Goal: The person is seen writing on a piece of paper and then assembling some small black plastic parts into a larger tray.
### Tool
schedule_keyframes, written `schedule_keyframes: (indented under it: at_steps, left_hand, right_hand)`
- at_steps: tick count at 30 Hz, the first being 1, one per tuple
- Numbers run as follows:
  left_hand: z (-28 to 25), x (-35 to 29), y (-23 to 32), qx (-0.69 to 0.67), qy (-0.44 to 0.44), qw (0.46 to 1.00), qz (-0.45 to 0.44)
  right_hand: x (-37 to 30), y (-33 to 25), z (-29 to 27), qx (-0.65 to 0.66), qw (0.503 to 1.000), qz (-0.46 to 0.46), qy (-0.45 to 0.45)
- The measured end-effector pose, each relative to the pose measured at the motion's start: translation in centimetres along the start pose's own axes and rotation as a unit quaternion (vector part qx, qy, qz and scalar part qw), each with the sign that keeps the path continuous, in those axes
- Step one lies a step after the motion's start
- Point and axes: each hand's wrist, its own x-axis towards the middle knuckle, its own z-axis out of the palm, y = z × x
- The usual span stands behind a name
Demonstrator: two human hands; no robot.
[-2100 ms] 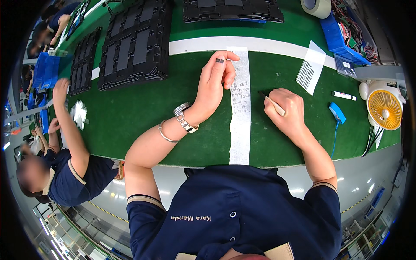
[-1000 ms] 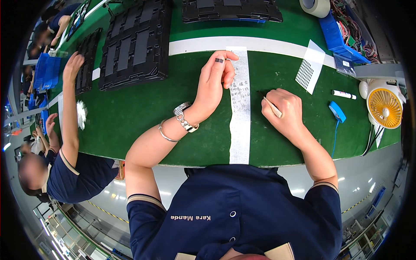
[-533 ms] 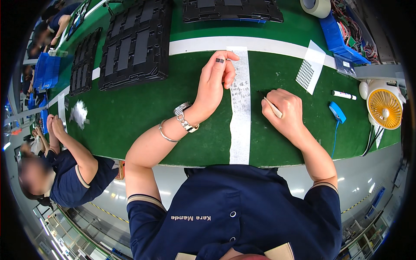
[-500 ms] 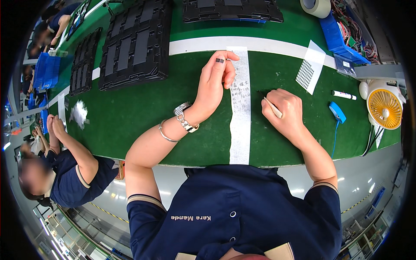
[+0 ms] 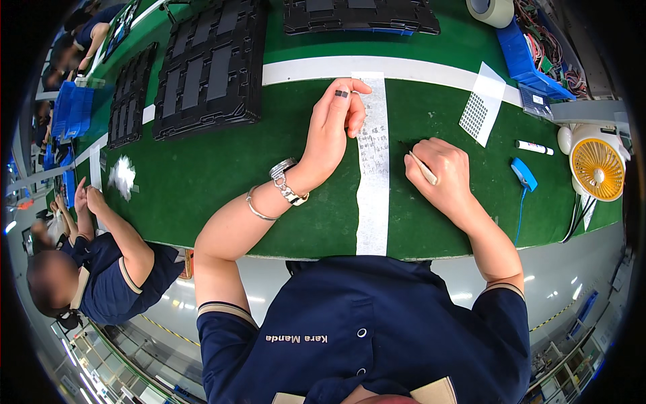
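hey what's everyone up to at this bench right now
A person holds a slim pale tool in the right hand, beside a white paper strip with handwriting. The left hand, fingers partly curled, overlaps the strip's far part; whether it touches is unclear. It bears a small dark patch. A dotted sheet lies to the right and black trays stand to the left. Further left, a co-worker has both hands raised together.

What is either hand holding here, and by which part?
The right hand holds a slim pale tool by its shaft; the left hand bears small dark squares but visibly grips nothing.
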Motion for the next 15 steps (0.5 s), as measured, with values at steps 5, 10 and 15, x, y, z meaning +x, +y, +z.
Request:
schedule_keyframes:
  at_steps: [5,10,15]
  left_hand:
    - [-0.01,-0.03,0.05,0.0,0.001,1.0,0.001]
    - [0.01,0.0,0.11,-0.01,0.004,1.0,0.0]
    - [-0.03,-0.01,0.02,-0.006,0.001,1.0,0.0]
  right_hand:
    - [-0.06,0.01,0.02,-0.005,1.0,-0.002,-0.002]
    - [-0.11,0.07,0.05,-0.009,1.0,-0.005,-0.002]
    - [-0.06,-0.07,-0.03,-0.015,1.0,-0.007,-0.004]
